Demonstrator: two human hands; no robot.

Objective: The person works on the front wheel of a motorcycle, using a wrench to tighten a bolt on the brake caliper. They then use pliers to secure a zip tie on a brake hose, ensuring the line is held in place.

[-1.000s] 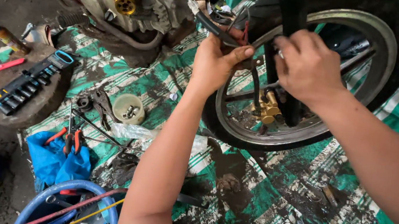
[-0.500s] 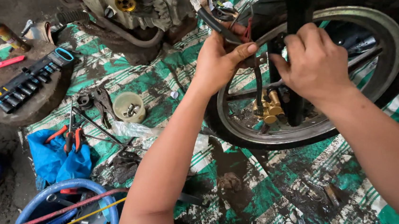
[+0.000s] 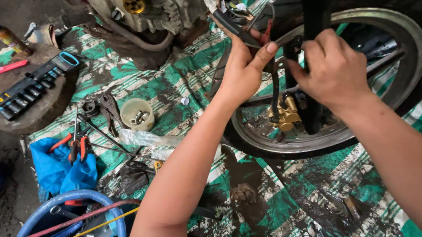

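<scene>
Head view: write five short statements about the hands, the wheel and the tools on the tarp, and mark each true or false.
1. Both hands work at the motorcycle wheel. True: the left hand and right hand are at the black fork leg.
2. The brake caliper is blue. False: it is gold.
3. Orange-handled pliers lie on a blue cloth. True.
4. The socket set lies inside the wheel. False: it rests on a flat stone far left.
5. The small round container stands on the green and white tarp. True.
</scene>
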